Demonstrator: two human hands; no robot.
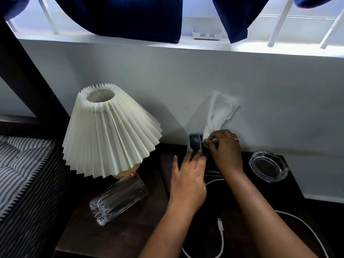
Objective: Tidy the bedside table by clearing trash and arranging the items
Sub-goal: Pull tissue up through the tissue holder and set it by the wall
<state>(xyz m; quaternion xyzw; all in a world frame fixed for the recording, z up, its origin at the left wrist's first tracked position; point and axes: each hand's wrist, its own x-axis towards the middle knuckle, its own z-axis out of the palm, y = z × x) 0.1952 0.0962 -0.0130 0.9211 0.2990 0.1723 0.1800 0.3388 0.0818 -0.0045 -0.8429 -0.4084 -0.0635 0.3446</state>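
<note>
Head view: your right hand (224,148) pinches the tissue (221,110) at its base, and the sheet stands up against the wall, above the tray (192,141) at the back of the table (111,237). Your left hand (188,175) lies just beside it with fingers spread and straight on the tray, probably steadying it. The tissue likely lifts straight up with the right hand; the tipped glass (119,199) lies well left, long axis near-left to far-right, with the left hand nearer.
</note>
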